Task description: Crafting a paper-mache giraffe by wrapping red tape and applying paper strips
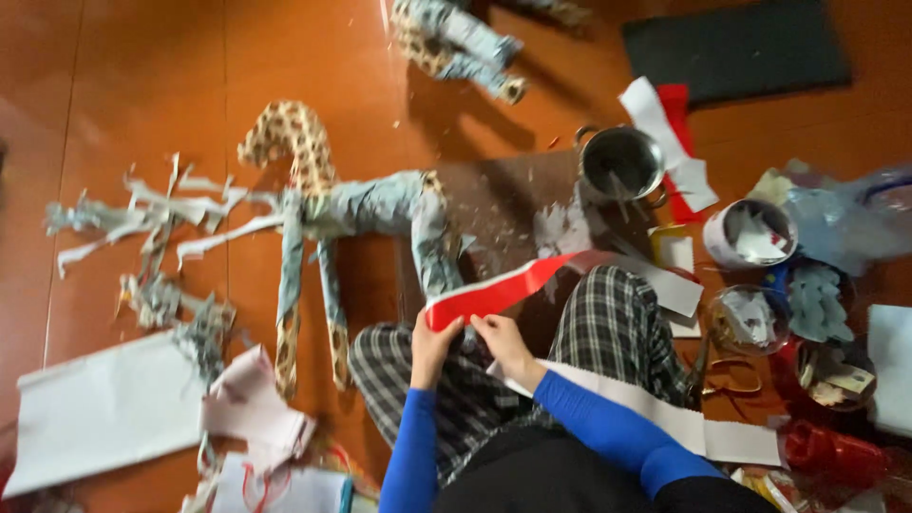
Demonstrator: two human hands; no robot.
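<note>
A long red and white paper strip (503,285) stretches from my lap up toward the right. My left hand (432,347) pinches its near left end. My right hand (502,344) grips the same strip just beside it, the two hands almost touching. Both arms wear blue sleeves. My legs in plaid trousers (608,323) are crossed under the hands. A white paper band (665,413) runs under my right forearm across the lap.
A paper-covered animal figure (361,214) lies on the orange floor ahead, with torn paper strips (142,218) to its left. A metal pot (622,163), small bowls (755,233) of scraps, a dark mat (741,47) and white sheets (100,408) lie around.
</note>
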